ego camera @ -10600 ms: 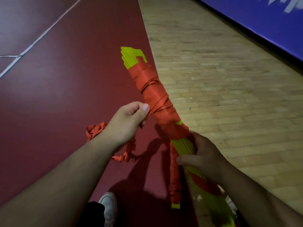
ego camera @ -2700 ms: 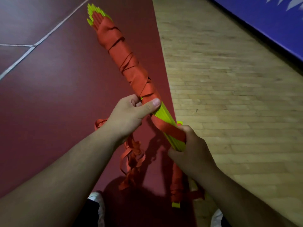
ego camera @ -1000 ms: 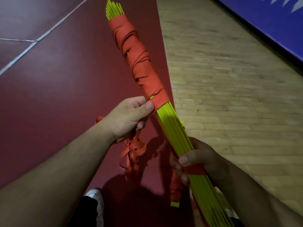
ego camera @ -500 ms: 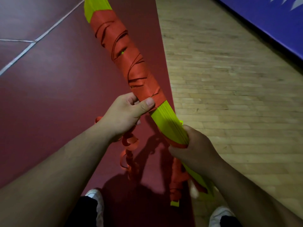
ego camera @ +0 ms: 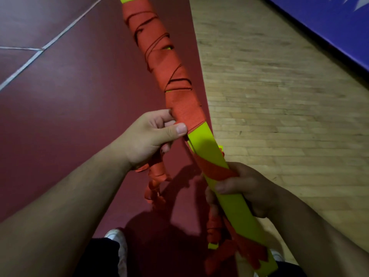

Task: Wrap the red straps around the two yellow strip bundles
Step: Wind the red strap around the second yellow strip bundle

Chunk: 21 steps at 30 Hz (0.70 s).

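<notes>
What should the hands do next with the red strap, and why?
Probably the right hand should carry the red strap round the yellow strip bundle for another turn, closer to the left hand. The tight wrapping ends at the left thumb, and bare yellow shows between the two hands.

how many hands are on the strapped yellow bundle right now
2. The left hand pinches the red strap at the wrap's lower edge; the right hand grips the yellow bundle lower down, nearer the body.
</notes>
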{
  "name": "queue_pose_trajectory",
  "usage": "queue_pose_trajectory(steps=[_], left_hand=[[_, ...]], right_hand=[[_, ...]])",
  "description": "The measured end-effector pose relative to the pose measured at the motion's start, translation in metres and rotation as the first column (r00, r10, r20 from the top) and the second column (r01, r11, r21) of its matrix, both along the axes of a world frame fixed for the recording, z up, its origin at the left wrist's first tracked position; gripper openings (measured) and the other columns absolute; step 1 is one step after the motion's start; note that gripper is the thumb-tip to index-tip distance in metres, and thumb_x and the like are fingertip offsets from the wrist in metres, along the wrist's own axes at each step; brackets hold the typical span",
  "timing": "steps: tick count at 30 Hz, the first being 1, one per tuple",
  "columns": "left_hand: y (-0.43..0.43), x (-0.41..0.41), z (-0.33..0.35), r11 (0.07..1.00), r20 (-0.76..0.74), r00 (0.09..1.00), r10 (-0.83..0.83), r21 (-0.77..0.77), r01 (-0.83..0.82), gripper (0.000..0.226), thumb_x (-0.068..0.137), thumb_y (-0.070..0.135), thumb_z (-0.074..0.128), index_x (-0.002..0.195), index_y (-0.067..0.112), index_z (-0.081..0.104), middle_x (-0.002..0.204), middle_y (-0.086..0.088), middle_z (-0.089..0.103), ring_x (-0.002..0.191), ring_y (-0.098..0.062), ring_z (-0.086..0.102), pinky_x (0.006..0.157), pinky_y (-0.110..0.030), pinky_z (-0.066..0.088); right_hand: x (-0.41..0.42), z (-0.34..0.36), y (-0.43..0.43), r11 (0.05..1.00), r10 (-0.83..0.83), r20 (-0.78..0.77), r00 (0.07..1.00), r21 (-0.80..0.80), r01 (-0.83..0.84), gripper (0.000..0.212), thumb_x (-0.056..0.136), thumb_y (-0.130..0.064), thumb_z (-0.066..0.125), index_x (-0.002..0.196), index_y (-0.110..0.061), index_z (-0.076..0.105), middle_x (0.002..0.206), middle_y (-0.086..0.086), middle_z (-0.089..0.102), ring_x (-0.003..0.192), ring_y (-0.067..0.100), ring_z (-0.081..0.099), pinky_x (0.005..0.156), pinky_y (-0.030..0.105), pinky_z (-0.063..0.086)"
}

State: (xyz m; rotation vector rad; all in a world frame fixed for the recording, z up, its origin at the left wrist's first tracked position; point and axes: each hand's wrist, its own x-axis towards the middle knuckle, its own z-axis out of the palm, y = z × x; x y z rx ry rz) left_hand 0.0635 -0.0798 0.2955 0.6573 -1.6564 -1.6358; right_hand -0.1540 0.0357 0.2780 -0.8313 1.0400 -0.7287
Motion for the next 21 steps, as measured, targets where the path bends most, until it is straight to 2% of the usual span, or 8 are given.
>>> queue_pose_trajectory(steps=[3,5,7,10,14,15,17,21], left_hand=[[0.003,-0.008,-0.003,0.981,0.041,0.982,0.185,0.043,-0.187,0.028,0.085,0.033,0.068,0.097,0.007,0.068,0.059,0.002,0.043,0.043,-0.006,0.033,0.051,-0.032,0.014],[0.006,-0.013,-0.004,0.957,0.060,0.962,0.266,0.104,-0.271,0.046,0.085,0.033,0.067,0.102,-0.009,0.059,0.057,-0.001,0.037,0.041,-0.007,0.031,0.048,-0.028,0.015],[0.007,-0.014,-0.007,0.957,0.102,0.961,0.257,0.113,-0.268,0.036,0.091,0.028,0.067,0.096,-0.007,0.059,0.051,0.005,0.041,0.040,-0.006,0.032,0.040,-0.018,0.021],[0.009,-0.012,0.002,0.990,0.263,0.956,0.126,0.029,-0.139,0.003,0.096,0.010,0.060,0.096,0.008,0.063,0.049,0.014,0.051,0.039,0.000,0.039,0.040,-0.011,0.032],[0.003,-0.007,0.000,0.991,0.340,0.930,0.136,-0.051,-0.126,0.026,0.093,0.005,0.064,0.118,0.004,0.057,0.085,0.004,0.068,0.046,0.003,0.049,0.045,-0.012,0.040],[0.002,-0.007,-0.003,0.985,0.334,0.927,0.172,-0.059,-0.161,0.030,0.091,0.009,0.067,0.117,0.002,0.055,0.092,-0.007,0.066,0.049,0.002,0.050,0.047,-0.014,0.041],[0.004,-0.008,-0.004,0.978,0.326,0.923,0.205,-0.042,-0.203,0.030,0.089,0.021,0.069,0.109,0.003,0.056,0.078,-0.001,0.063,0.047,0.000,0.051,0.046,-0.015,0.041],[0.008,-0.012,0.001,0.985,0.225,0.968,0.115,0.101,-0.140,0.015,0.096,0.020,0.055,0.103,0.007,0.057,0.045,0.011,0.051,0.032,0.001,0.040,0.036,-0.008,0.029]], right_hand=[[0.004,-0.002,-0.005,0.990,-0.125,-0.144,0.982,-0.090,0.113,0.047,0.073,-0.020,0.074,0.118,-0.010,0.063,0.093,0.019,0.073,0.074,0.030,0.072,0.063,0.037,0.056],[0.008,-0.006,-0.009,0.955,-0.252,-0.500,0.828,-0.267,0.129,0.070,0.061,-0.043,0.090,0.124,-0.030,0.061,0.101,-0.003,0.075,0.088,0.012,0.072,0.075,0.033,0.056],[0.014,-0.009,-0.008,0.933,-0.305,-0.720,0.624,-0.356,0.047,0.082,0.059,-0.051,0.092,0.130,-0.039,0.053,0.108,-0.013,0.070,0.097,0.005,0.067,0.084,0.029,0.054],[0.016,-0.015,-0.005,0.876,-0.448,-0.792,0.414,-0.482,0.026,0.061,0.073,-0.043,0.083,0.126,-0.035,0.054,0.106,-0.009,0.069,0.100,0.017,0.067,0.078,0.031,0.052],[0.011,-0.011,-0.006,0.858,-0.493,-0.838,0.233,-0.512,-0.027,0.056,0.080,-0.043,0.076,0.129,-0.034,0.049,0.109,-0.009,0.067,0.100,0.021,0.065,0.075,0.033,0.051],[0.011,-0.010,-0.006,0.853,-0.506,-0.836,0.210,-0.522,-0.024,0.057,0.080,-0.044,0.076,0.129,-0.033,0.049,0.110,-0.009,0.067,0.100,0.021,0.064,0.075,0.033,0.050],[0.013,-0.011,-0.005,0.841,-0.531,-0.819,0.216,-0.540,0.019,0.056,0.080,-0.043,0.077,0.128,-0.032,0.051,0.107,-0.010,0.067,0.099,0.019,0.065,0.074,0.030,0.048],[0.012,-0.012,-0.007,0.861,-0.484,-0.746,0.458,-0.500,0.095,0.048,0.071,-0.036,0.086,0.112,-0.037,0.061,0.093,-0.017,0.070,0.085,-0.001,0.066,0.070,0.020,0.049]])
